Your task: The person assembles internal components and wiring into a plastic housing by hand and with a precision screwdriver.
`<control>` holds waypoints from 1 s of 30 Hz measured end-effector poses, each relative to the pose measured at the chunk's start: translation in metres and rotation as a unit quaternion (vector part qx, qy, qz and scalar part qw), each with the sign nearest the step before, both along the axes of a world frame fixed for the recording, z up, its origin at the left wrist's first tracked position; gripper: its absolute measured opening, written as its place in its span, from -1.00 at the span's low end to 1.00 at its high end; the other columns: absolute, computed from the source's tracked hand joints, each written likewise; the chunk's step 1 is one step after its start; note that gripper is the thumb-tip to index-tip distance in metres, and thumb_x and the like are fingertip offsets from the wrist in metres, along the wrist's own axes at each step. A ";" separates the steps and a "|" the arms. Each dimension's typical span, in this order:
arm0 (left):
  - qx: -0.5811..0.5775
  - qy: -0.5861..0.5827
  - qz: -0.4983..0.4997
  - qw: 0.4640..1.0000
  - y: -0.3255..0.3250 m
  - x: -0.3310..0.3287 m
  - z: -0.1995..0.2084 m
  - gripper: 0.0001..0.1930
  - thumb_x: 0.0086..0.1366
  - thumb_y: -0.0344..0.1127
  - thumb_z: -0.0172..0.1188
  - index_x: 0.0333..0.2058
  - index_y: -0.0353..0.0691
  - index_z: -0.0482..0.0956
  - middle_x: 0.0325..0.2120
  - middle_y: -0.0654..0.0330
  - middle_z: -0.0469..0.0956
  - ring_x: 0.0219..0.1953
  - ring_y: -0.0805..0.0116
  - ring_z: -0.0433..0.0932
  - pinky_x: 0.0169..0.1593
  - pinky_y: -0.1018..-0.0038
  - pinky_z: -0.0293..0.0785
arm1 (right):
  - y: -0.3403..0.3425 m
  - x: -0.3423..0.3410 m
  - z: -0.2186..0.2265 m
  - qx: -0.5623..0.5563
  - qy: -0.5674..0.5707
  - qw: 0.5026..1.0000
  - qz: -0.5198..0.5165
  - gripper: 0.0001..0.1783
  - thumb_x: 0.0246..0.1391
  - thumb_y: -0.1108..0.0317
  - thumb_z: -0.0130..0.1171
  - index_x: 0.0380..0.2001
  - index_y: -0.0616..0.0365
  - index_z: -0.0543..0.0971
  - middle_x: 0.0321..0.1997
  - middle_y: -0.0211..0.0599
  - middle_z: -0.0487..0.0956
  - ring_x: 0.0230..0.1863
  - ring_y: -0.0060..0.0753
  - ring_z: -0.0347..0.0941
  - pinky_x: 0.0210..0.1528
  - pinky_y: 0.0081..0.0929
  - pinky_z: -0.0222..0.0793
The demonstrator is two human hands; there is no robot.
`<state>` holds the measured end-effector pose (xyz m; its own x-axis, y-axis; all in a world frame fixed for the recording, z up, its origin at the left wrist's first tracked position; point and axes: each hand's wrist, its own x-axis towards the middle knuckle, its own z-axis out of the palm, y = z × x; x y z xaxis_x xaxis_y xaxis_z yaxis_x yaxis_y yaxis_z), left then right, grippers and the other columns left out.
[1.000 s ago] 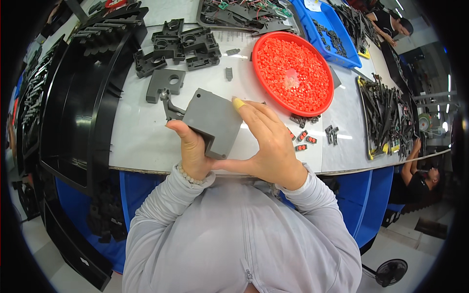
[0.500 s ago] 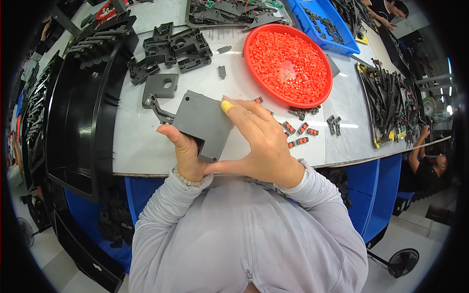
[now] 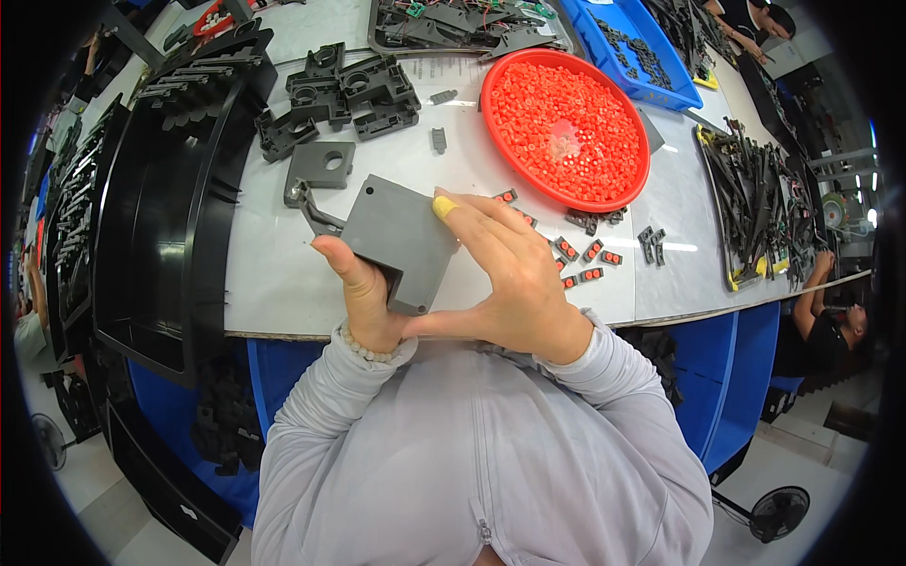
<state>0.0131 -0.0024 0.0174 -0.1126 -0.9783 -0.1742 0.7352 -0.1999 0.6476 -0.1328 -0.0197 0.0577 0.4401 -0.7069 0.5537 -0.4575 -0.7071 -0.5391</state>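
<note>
In the head view, the grey housing point(image 3: 401, 231) sits between both hands, above the desk point(image 3: 269, 283): the left hand point(image 3: 373, 309) cups its lower left, fingers hidden, and the right hand point(image 3: 528, 288) grips its right edge. It looks light, stiff and smooth, perhaps slippery; opposite side edges seem safest, clear of the slender dark arm point(image 3: 321, 222) beyond the left thumb.

A block point(image 3: 401, 236) is held between the left hand point(image 3: 366, 297) and the right hand point(image 3: 517, 278), above the front of the tabletop point(image 3: 274, 283). Behind it, to the left, housings point(image 3: 335, 94) are grouped, with a crate point(image 3: 151, 236) set left of them. Clips point(image 3: 592, 251) are scattered between the right hand and a basin point(image 3: 609, 203) filled with rings point(image 3: 528, 104). Strips point(image 3: 750, 203) are heaped further right.
</note>
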 end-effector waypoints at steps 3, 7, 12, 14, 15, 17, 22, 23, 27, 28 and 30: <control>0.009 -0.016 0.013 1.000 0.000 0.000 0.003 0.02 -0.09 0.64 -0.33 0.00 -0.24 0.30 -0.09 0.17 0.39 -0.05 0.37 0.39 0.02 0.43 0.37 | 0.001 0.003 -0.003 0.001 0.005 1.000 -0.001 -0.06 -0.59 0.01 0.47 -0.12 0.43 0.38 -0.04 0.11 0.45 -0.01 0.09 0.39 -0.01 -0.23 0.36; -0.030 -0.036 0.027 0.999 -0.003 -0.002 0.001 -0.06 -0.02 0.58 -0.20 0.00 -0.23 0.31 -0.10 0.17 0.40 -0.06 0.36 0.40 0.01 0.41 0.39 | 0.000 0.003 -0.005 0.001 0.013 1.000 -0.009 -0.06 -0.58 0.02 0.48 -0.11 0.42 0.37 -0.03 0.12 0.45 0.01 0.10 0.38 0.01 -0.22 0.36; -0.037 0.037 0.060 0.997 -0.008 -0.001 -0.001 -0.40 0.15 0.06 0.05 0.04 -0.22 0.24 -0.11 0.13 0.42 -0.04 0.29 0.42 0.00 0.32 0.42 | -0.002 0.003 -0.009 0.004 0.023 1.000 0.003 -0.06 -0.55 0.03 0.46 -0.08 0.39 0.36 0.03 0.13 0.40 0.06 0.10 0.34 0.06 -0.20 0.31; -0.031 0.033 0.074 0.996 -0.009 -0.001 0.000 -0.40 0.14 0.03 0.04 0.06 -0.23 0.22 -0.09 0.10 0.42 -0.03 0.26 0.42 0.00 0.32 0.42 | -0.005 0.003 -0.012 0.019 0.004 1.000 0.020 -0.08 -0.49 0.04 0.45 -0.05 0.39 0.35 0.06 0.12 0.38 0.08 0.08 0.32 0.08 -0.23 0.28; -0.026 0.030 0.086 0.996 -0.009 0.000 0.001 -0.40 0.14 -0.01 0.03 0.08 -0.23 0.19 -0.08 0.07 0.41 -0.03 0.24 0.42 0.00 0.31 0.42 | -0.005 0.003 -0.013 0.034 -0.013 0.999 0.034 -0.09 -0.44 0.05 0.45 -0.02 0.39 0.33 0.08 0.11 0.36 0.11 0.06 0.30 0.11 -0.26 0.25; -0.053 0.022 0.087 0.995 -0.010 0.001 -0.001 -0.38 0.13 0.01 0.03 0.08 -0.23 0.18 -0.07 0.06 0.40 -0.01 0.23 0.41 0.02 0.29 0.41 | -0.005 -0.002 -0.018 0.117 -0.076 0.990 0.020 -0.14 -0.31 0.07 0.40 0.01 0.39 0.32 0.08 0.06 0.36 0.11 -0.04 0.31 0.10 -0.31 0.25; -0.082 -0.040 0.131 0.987 -0.013 -0.006 -0.002 -0.34 0.13 0.15 -0.02 0.04 -0.27 0.22 -0.06 -0.04 0.40 -0.03 0.15 0.42 0.02 0.33 0.39 | -0.015 -0.006 -0.023 0.537 -0.341 0.765 0.102 -0.36 0.11 0.07 0.11 0.05 0.41 0.31 -0.05 -0.17 0.44 -0.04 -0.47 0.38 0.03 -0.50 0.28; -0.095 -0.033 0.109 0.989 -0.011 -0.005 -0.007 -0.34 0.12 0.10 0.00 0.07 -0.26 0.19 -0.05 -0.02 0.39 0.00 0.19 0.39 0.04 0.32 0.37 | -0.015 -0.004 -0.022 0.537 -0.342 0.765 0.101 -0.36 0.11 0.07 0.11 0.05 0.41 0.31 -0.05 -0.17 0.44 -0.04 -0.47 0.38 0.03 -0.50 0.28; -0.088 -0.042 0.083 0.992 -0.009 -0.001 -0.006 -0.32 0.09 0.06 0.03 0.10 -0.24 0.16 -0.02 0.00 0.38 0.00 0.26 0.37 0.03 0.36 0.36 | -0.016 0.004 -0.023 0.585 -0.364 0.712 0.136 -0.42 0.10 0.11 0.12 0.00 0.42 0.36 -0.11 -0.18 0.48 -0.08 -0.49 0.40 -0.01 -0.53 0.30; -0.089 -0.042 0.083 0.992 -0.009 0.000 -0.006 -0.32 0.09 0.06 0.03 0.10 -0.24 0.16 -0.02 0.00 0.38 0.00 0.26 0.37 0.03 0.36 0.36 | -0.015 0.004 -0.025 0.571 -0.371 0.717 0.148 -0.45 0.09 0.14 0.13 -0.02 0.42 0.37 -0.12 -0.18 0.49 -0.08 -0.50 0.40 -0.02 -0.53 0.31; -0.118 -0.035 0.054 0.991 -0.009 0.003 -0.007 -0.31 0.08 0.05 0.02 0.10 -0.25 0.16 -0.02 0.01 0.38 -0.04 0.29 0.38 0.02 0.38 0.36 | -0.011 0.009 -0.027 0.553 -0.388 0.724 0.140 -0.46 0.08 0.17 0.16 -0.03 0.42 0.37 -0.13 -0.18 0.50 -0.09 -0.50 0.41 -0.04 -0.54 0.32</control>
